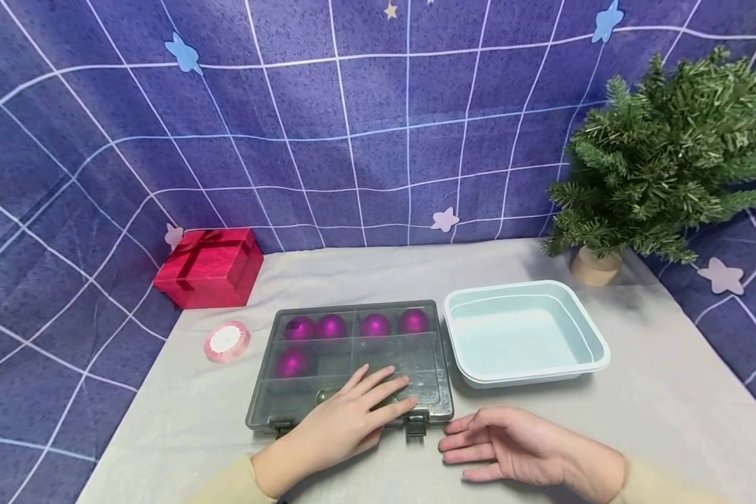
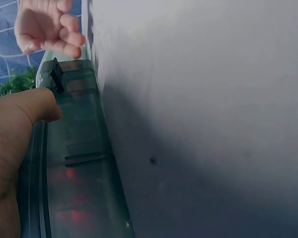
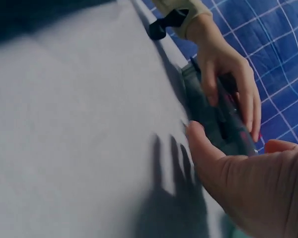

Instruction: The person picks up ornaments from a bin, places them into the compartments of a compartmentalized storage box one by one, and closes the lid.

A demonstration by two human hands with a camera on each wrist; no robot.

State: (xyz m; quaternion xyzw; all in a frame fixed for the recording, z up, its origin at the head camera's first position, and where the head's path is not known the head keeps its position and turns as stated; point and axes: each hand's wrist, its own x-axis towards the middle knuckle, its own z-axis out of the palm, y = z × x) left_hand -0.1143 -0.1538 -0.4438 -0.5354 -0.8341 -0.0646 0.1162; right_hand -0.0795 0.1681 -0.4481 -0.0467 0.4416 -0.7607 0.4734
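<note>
A dark translucent compartment box lies on the table with its lid down. Several shiny purple balls show through the lid, mostly in the back row. My left hand rests on the lid's front right part, fingers spread, with the thumb at the front edge. Part of the box front is hidden under it. A front latch sits right of that hand and sticks out from the box in the left wrist view. Beside the box's front right corner, my right hand hovers with relaxed fingers and holds nothing.
Right of the box stands a pale blue tray. A small artificial tree on a wooden base is at the back right. To the left are a red gift box and a pink ribbon roll. A blue patterned cloth hangs behind.
</note>
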